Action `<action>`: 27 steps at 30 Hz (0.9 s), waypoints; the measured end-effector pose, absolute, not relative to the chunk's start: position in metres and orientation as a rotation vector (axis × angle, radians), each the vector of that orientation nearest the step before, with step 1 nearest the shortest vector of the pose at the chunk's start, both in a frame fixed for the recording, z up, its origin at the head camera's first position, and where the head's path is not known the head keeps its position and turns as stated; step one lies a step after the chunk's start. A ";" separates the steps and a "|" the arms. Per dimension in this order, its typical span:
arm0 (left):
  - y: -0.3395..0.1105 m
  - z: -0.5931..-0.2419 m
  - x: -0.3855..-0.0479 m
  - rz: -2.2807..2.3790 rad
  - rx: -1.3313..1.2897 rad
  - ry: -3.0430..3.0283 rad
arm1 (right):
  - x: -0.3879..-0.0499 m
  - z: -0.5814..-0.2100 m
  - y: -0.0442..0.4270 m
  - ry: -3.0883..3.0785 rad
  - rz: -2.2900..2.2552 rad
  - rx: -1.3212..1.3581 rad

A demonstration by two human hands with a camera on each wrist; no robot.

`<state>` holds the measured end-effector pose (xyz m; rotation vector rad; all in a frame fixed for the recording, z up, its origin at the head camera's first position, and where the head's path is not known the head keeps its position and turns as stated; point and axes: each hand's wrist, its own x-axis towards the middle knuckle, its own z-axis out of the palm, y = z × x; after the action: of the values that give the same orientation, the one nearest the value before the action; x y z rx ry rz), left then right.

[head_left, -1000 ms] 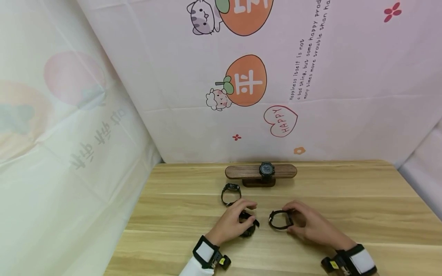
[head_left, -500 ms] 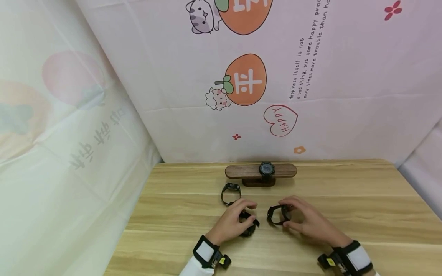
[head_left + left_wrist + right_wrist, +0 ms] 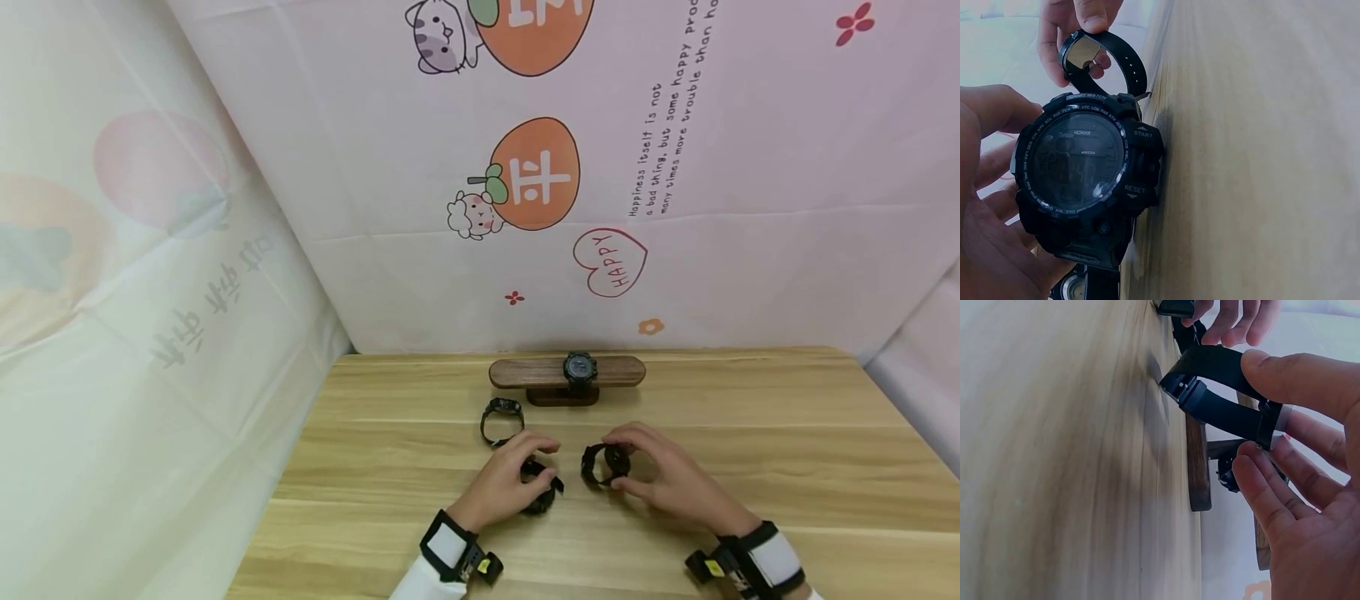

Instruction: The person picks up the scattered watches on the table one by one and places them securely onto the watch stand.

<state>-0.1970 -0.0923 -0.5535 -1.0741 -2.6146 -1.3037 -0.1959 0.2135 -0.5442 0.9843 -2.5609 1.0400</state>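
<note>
In the head view the left hand [image 3: 498,487] curls round a black watch [image 3: 542,502] on the table; the left wrist view shows its large round digital dial [image 3: 1075,162] beside the fingers. The right hand [image 3: 671,483] pinches a second watch [image 3: 590,468] between thumb and fingers, its strap closed in a loop. In the right wrist view that strap [image 3: 1222,415] stands just over the wood, with the thumb on one side and fingertips on the other. A third looped watch [image 3: 484,427] stands behind the left hand.
A dark wooden stand [image 3: 525,373] near the table's back edge bears another round black watch [image 3: 580,368]. Printed white cloth [image 3: 420,283] hangs behind the table [image 3: 360,467] and along its left side.
The right hand has shifted slightly to the left and away from the person, and the watch in it has turned so that its round case faces more toward the head view. The left hand has stayed put.
</note>
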 end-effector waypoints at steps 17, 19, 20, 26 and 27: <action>-0.080 -0.546 -0.200 -1.282 -1.070 -2.615 | -0.201 -0.539 0.200 -2.501 1.111 0.993; -0.078 -0.546 -0.200 -1.278 -1.066 -2.609 | -0.201 -0.538 0.197 -2.512 1.145 0.977; -0.077 -0.545 -0.201 -1.276 -1.065 -2.605 | -0.202 -0.537 0.196 -2.511 1.162 0.975; -0.072 -0.544 -0.201 -1.284 -1.069 -2.578 | -0.202 -0.534 0.188 -2.492 1.180 0.991; -0.072 -0.543 -0.201 -1.288 -1.070 -2.574 | -0.202 -0.534 0.186 -2.488 1.175 0.997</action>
<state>-0.2015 -0.0719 -0.5433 -1.0697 -2.5744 -1.2876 -0.2016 0.1861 -0.5336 0.9967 -2.4883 1.1747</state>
